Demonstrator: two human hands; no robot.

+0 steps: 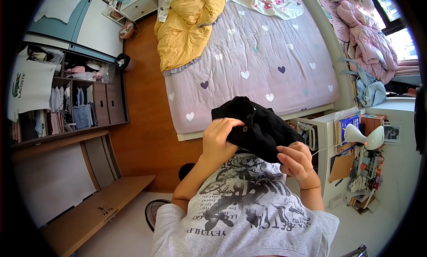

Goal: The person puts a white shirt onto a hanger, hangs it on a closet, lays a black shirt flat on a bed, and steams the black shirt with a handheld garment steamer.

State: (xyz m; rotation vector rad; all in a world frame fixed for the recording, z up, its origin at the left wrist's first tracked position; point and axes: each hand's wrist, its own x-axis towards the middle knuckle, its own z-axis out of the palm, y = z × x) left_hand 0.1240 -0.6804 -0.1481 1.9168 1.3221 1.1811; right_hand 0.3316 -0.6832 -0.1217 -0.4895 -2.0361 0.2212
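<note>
A bunched black garment (262, 132) with round buttons near its middle is held up in front of my chest. My left hand (218, 137) grips its left side, the thumb lying close to the buttons. At its lower right edge, my right hand (296, 161) pinches the cloth between thumb and fingers. The folds hide what kind of garment it is. Both hands are over the floor between me and the bed's near end.
Ahead is a bed (249, 83) with a heart-print sheet and a yellow quilt (191, 25). An open wardrobe (71, 97) with hanging clothes is at left. A white desk (396, 110) with a lamp (364, 137) and books stands right. Behind my left elbow is a fan (155, 210).
</note>
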